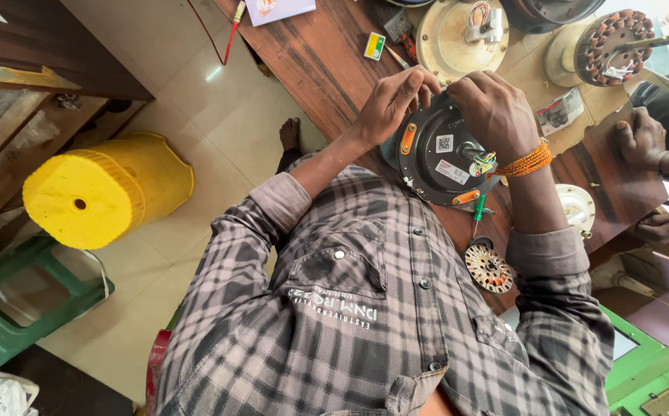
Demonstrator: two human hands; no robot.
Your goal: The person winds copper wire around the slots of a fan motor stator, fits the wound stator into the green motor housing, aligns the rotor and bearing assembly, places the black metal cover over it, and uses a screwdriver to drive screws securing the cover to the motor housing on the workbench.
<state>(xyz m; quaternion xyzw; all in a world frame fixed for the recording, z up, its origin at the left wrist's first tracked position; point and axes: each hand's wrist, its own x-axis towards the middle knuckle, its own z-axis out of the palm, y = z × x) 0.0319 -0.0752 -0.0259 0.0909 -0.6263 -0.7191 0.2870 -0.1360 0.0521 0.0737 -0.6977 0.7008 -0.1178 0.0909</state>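
Head view, looking down the person's chest onto a dark brown wooden table (311, 54).

Work piece: round black metal fan-motor housing (436, 150) with orange tabs, white stickers and a bundle of coloured wires, tilted on edge at the near edge of the table, against the person's body.

Left hand (391, 98): wrist bent, fingers curled over the housing's upper left rim; grip closed on the rim. Right hand (495, 109): orange thread band at the wrist, palm down over the upper right of the housing, fingers curled onto it near the wires; grip clamped on the housing. Forearms converge from either side, elbows out.

Judgement on doing this well: keep the housing braced against the table edge, hold by the rim only, keep fingers off the wires, and turn with both hands evenly so it does not slip.

Nearby: green-handled screwdriver (478, 209) and small copper-wound stator (488, 268) at the near edge; cream round motor cover (458, 35) further in. Another person's hands (642, 139) rest at the right edge.
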